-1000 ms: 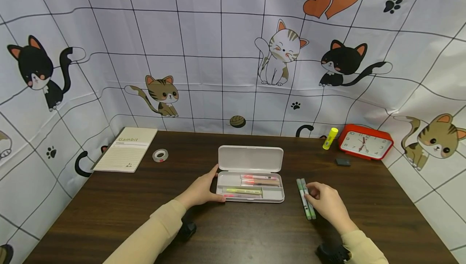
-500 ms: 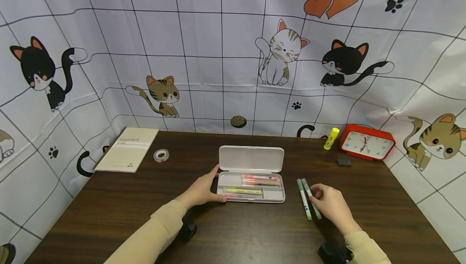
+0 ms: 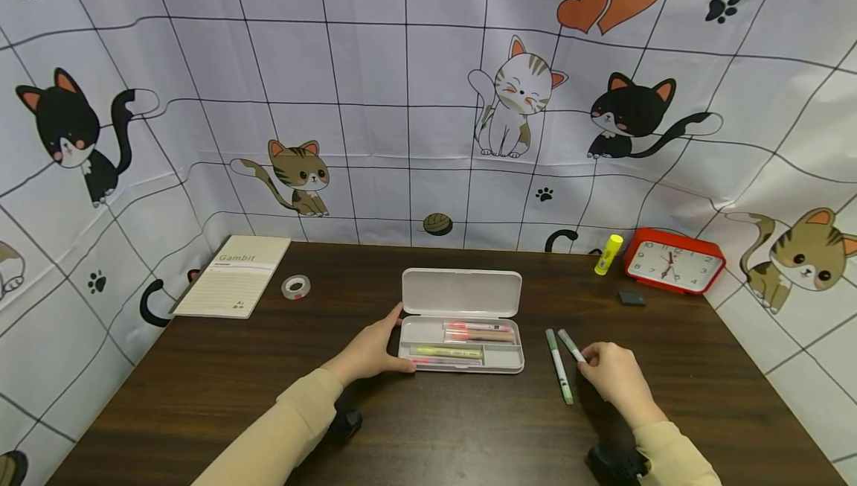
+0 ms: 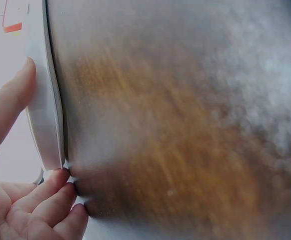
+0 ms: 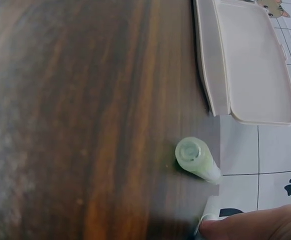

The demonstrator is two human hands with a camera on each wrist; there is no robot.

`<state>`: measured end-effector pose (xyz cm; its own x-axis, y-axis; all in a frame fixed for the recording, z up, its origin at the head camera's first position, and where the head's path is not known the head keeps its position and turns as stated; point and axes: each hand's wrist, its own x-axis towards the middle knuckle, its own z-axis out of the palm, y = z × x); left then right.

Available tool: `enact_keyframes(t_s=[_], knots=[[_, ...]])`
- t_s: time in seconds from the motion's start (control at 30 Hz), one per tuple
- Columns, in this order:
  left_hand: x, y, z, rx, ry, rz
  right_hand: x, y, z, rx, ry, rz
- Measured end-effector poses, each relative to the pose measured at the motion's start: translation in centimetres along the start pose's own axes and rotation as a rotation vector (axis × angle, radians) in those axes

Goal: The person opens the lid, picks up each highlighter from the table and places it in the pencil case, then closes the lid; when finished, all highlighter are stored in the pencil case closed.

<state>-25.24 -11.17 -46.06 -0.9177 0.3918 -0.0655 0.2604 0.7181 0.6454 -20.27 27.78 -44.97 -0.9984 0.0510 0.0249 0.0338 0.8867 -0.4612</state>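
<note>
Pens first: two green ones lie on the dark tabletop (image 3: 201, 397) just right of the open pencil case (image 3: 460, 322). The right hand (image 3: 612, 380) has its fingertips pinched on the nearer end of one green pen (image 3: 571, 345), which sits angled away from the other green pen (image 3: 559, 365) (that one lies flat and untouched, just beside it). In the right wrist view you mostly get the round end of a green pen (image 5: 195, 157) with the case (image 5: 245, 65) beyond it.

The left hand (image 3: 371, 350) rests against the left end of the case, thumb along the end wall and fingers curled round the near corner, so its grip is a loose hold on the case. The left wrist view shows that too, fingers (image 4: 60, 192) at the case's corner (image 4: 45, 110).

Inside the case there are a few pens, pinkish and yellow. Its lid stands open at the back.

Farther back: a notebook (image 3: 234, 285) and a roll of tape (image 3: 295, 286) on the left, a glue stick (image 3: 607, 254), a red clock (image 3: 672, 261) and a small dark eraser (image 3: 631, 297) on the right.
</note>
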Motion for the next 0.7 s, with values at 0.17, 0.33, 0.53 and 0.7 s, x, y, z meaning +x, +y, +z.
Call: enact_keyframes(t_s=[0.17, 0.33, 0.53, 0.7], knots=[[0.0, 0.0, 0.0, -0.002, -0.002, 0.001, 0.1, 0.1, -0.1, -0.020, 0.027, 0.000], [0.0, 0.0, -0.1, 0.003, 0.002, 0.005, 0.1, 0.3, 0.0, -0.013, 0.076, -0.018], [0.0, 0.0, -0.1, 0.001, 0.003, 0.002, 0.2, -0.1, -0.1, -0.019, 0.133, -0.067], [0.1, -0.1, 0.0, 0.010, 0.005, -0.003, 0.2, -0.8, -0.2, -0.016, 0.155, -0.109]])
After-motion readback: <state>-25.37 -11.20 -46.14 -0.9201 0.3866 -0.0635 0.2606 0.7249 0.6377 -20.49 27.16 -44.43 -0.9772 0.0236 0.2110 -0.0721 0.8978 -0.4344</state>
